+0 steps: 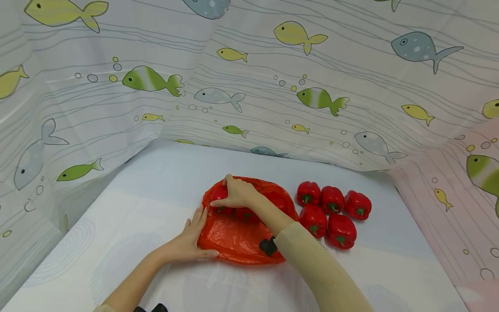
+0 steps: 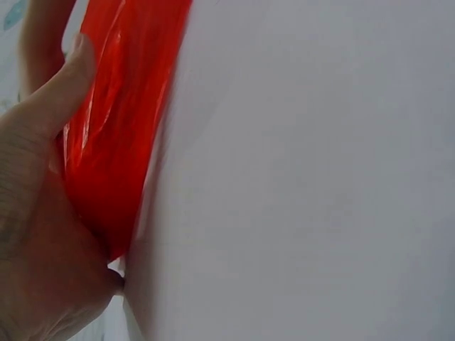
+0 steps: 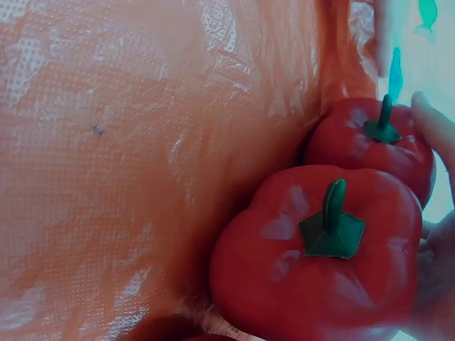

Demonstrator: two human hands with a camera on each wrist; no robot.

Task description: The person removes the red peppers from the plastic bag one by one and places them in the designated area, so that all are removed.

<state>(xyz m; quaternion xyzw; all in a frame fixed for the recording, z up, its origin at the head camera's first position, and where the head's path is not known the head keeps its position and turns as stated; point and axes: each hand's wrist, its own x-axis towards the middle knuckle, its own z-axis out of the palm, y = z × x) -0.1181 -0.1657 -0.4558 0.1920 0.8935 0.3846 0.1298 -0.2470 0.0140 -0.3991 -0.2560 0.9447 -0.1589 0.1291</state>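
Observation:
My right hand [image 1: 238, 193] reaches into a low, round container of red plastic sheeting [image 1: 249, 258] and grips a red bell pepper [image 1: 219, 193] at its far left side. In the right wrist view, the fingers lie against that bell pepper [image 3: 355, 145], green stem upward. Beside it sits another bell pepper [image 3: 284, 263], with more red ones partly hidden under my right forearm. My left hand [image 1: 185, 245] rests against the container's near left corner, fingers straight and thumb along the front edge. The left wrist view has the thumb by the shiny red plastic [image 2: 124, 142].
Several red bell peppers [image 1: 341, 232] stand in a cluster just right of the container. They rest on a white patterned tabletop [image 1: 128, 242]. A fish-print curtain [image 1: 249, 78] hangs around the back and sides.

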